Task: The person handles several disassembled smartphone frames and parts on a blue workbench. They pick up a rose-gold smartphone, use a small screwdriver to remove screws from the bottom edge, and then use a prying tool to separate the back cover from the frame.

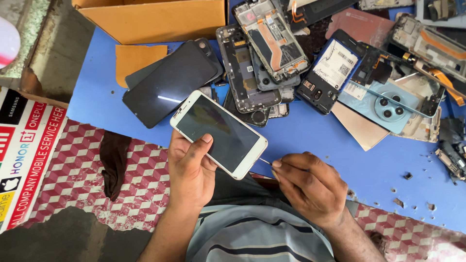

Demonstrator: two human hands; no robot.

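I work over a blue tabletop (310,140) whose near edge is covered by a worn sheet of red, pink and white cube pattern (141,184), torn at its lower edge; a rough concrete wall corner (53,43) shows at the upper left. At the far edge stands an orange cardboard box (155,19), with a loose scrap of orange card (136,56) lying just below it. Down the left side runs a white printed sign (26,155) with red and multicoloured lettering, set at a slant. A heap of stripped phone frames and boards (262,58) spreads across the upper middle and right, among them a dark glass panel (170,82), a phone body with a white labelled battery (332,68) and a pale blue back cover with round camera rings (383,104). A dark brown rag (114,162) lies on the patterned sheet. My left hand (189,170) is closed around a white phone (218,133), thumb pressed on its dark screen, holding it above the table edge near my lap. Its long axis runs diagonally, the top end pointing up and left toward the heap, the bottom end down and right toward my right hand (310,187). That hand pinches a thin metal tool (265,161) between its fingertips, the tip touching the phone's bottom corner. Small dark chips (407,176) are scattered on the blue at the right.
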